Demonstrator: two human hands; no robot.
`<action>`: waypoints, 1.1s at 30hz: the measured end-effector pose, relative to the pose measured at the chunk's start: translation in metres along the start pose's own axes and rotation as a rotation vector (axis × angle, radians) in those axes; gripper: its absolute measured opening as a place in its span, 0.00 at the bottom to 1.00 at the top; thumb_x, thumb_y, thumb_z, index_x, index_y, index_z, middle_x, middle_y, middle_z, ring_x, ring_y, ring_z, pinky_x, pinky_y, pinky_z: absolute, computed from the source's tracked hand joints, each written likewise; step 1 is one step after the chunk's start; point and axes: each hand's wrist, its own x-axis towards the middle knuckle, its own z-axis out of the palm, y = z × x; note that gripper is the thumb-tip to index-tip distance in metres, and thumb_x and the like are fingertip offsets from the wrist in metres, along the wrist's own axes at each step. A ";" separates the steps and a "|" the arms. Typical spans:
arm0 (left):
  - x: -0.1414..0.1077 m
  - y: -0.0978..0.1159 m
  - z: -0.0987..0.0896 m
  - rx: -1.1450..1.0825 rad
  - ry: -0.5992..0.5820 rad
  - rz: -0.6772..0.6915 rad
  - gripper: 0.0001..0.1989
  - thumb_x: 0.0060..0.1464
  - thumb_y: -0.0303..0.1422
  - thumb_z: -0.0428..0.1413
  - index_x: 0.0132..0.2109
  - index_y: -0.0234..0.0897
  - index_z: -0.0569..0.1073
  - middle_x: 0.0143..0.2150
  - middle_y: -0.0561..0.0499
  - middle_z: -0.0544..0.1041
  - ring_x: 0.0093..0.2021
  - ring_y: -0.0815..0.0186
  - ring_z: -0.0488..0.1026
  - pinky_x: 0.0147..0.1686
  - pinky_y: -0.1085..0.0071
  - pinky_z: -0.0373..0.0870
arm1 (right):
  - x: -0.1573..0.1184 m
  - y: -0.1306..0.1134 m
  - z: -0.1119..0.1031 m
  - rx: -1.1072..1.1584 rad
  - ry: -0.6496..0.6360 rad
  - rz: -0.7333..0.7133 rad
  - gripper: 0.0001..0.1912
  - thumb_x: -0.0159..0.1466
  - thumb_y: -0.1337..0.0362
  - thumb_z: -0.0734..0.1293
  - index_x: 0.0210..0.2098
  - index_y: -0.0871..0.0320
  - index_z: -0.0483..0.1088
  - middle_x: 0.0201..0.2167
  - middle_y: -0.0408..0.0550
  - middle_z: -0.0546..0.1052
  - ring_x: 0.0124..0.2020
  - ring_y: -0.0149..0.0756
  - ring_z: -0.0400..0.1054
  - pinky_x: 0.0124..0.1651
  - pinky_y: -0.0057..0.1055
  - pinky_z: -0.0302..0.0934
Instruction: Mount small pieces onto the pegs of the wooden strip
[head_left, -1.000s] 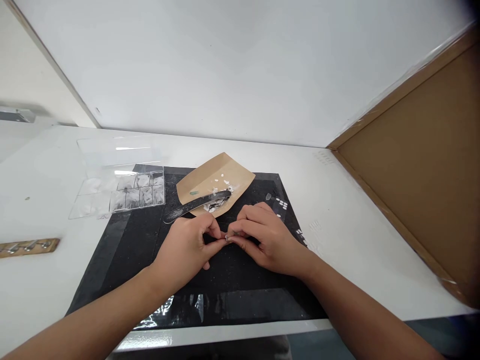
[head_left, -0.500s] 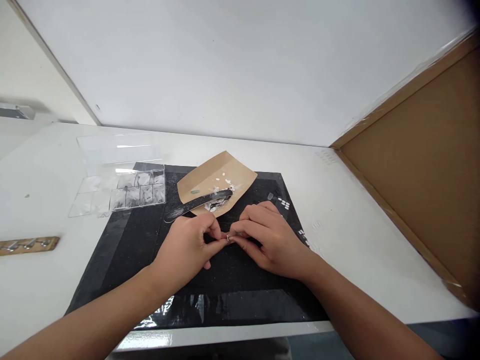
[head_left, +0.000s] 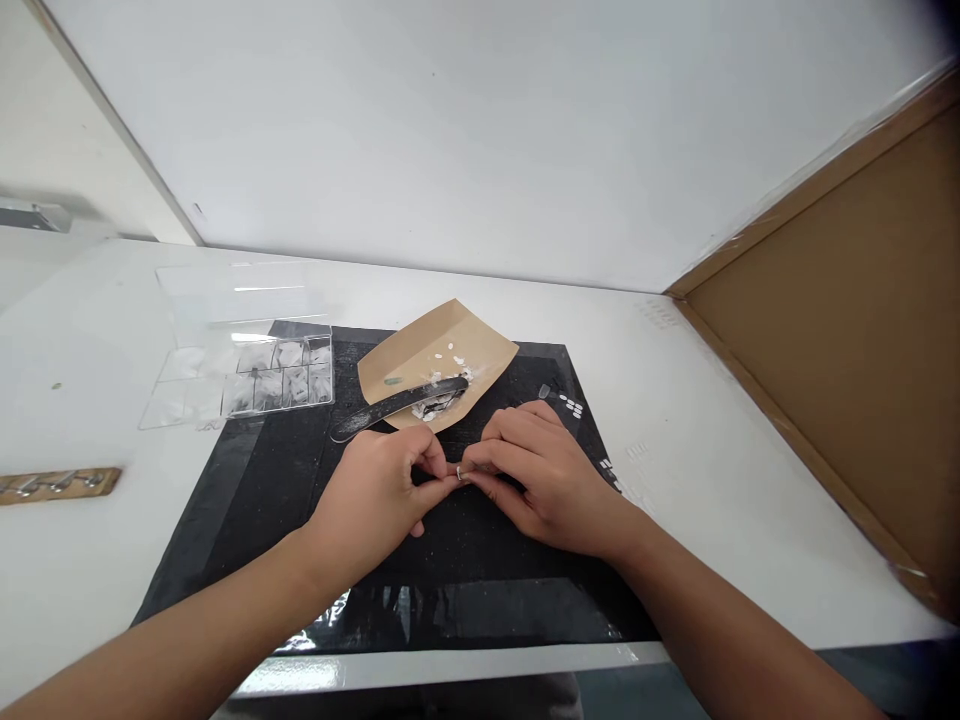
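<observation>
Black taped mat (head_left: 457,565) on white table (head_left: 750,450) — left hand (head_left: 375,488), right hand (head_left: 540,480), fingertips pinched closed around tiny pale piece (head_left: 459,474).

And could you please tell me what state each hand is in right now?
Left hand: closed, pinching a tiny pale piece.
Right hand: closed, pinching at the same piece.

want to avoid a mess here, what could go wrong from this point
Pinched between the left hand and right hand, the tiny pale piece might slip onto the black mat.

The left hand is close to the black file lying across the brown paper; a knock could scatter the white bits there.
</observation>
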 end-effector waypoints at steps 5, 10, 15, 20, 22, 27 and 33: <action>0.000 0.000 0.000 -0.001 0.000 0.001 0.09 0.57 0.33 0.67 0.32 0.37 0.76 0.31 0.57 0.84 0.14 0.74 0.74 0.17 0.78 0.66 | 0.000 0.000 -0.001 0.005 -0.022 -0.011 0.05 0.75 0.67 0.64 0.44 0.56 0.73 0.34 0.45 0.72 0.36 0.36 0.66 0.45 0.39 0.54; 0.001 0.001 0.000 0.003 0.000 -0.004 0.09 0.58 0.32 0.66 0.32 0.37 0.76 0.32 0.58 0.84 0.14 0.75 0.74 0.17 0.79 0.66 | 0.000 0.000 -0.001 -0.007 -0.014 -0.024 0.05 0.75 0.67 0.64 0.45 0.56 0.73 0.35 0.45 0.73 0.36 0.35 0.66 0.45 0.39 0.54; 0.001 0.001 0.000 0.012 -0.005 -0.018 0.10 0.58 0.34 0.67 0.31 0.37 0.75 0.28 0.59 0.81 0.14 0.74 0.74 0.17 0.79 0.65 | 0.001 -0.001 -0.001 -0.016 0.007 -0.015 0.07 0.75 0.68 0.64 0.44 0.56 0.74 0.33 0.45 0.72 0.35 0.34 0.65 0.45 0.38 0.53; 0.000 0.003 -0.001 0.011 -0.007 -0.013 0.10 0.59 0.34 0.66 0.32 0.37 0.75 0.28 0.59 0.81 0.14 0.75 0.74 0.17 0.79 0.64 | 0.001 -0.001 -0.001 0.004 0.032 0.002 0.07 0.75 0.68 0.64 0.43 0.55 0.75 0.33 0.44 0.71 0.35 0.34 0.65 0.45 0.38 0.53; 0.000 0.002 -0.001 0.003 -0.007 -0.012 0.10 0.59 0.34 0.66 0.32 0.37 0.75 0.30 0.59 0.82 0.14 0.75 0.74 0.17 0.79 0.64 | 0.000 0.000 0.000 0.011 0.038 0.008 0.07 0.75 0.68 0.65 0.44 0.55 0.75 0.34 0.44 0.70 0.35 0.34 0.64 0.44 0.38 0.53; 0.000 0.001 0.000 0.001 -0.013 -0.023 0.11 0.59 0.35 0.67 0.32 0.37 0.74 0.28 0.59 0.81 0.14 0.75 0.74 0.17 0.80 0.63 | 0.000 0.003 0.003 0.020 0.048 0.022 0.07 0.75 0.68 0.65 0.44 0.54 0.76 0.34 0.44 0.70 0.35 0.34 0.63 0.44 0.38 0.51; 0.000 0.001 0.000 -0.006 -0.018 -0.028 0.11 0.59 0.35 0.66 0.32 0.37 0.74 0.28 0.60 0.81 0.14 0.75 0.74 0.17 0.80 0.63 | 0.001 0.004 0.004 0.031 0.037 0.037 0.07 0.75 0.69 0.65 0.44 0.54 0.76 0.34 0.44 0.70 0.35 0.34 0.63 0.44 0.38 0.51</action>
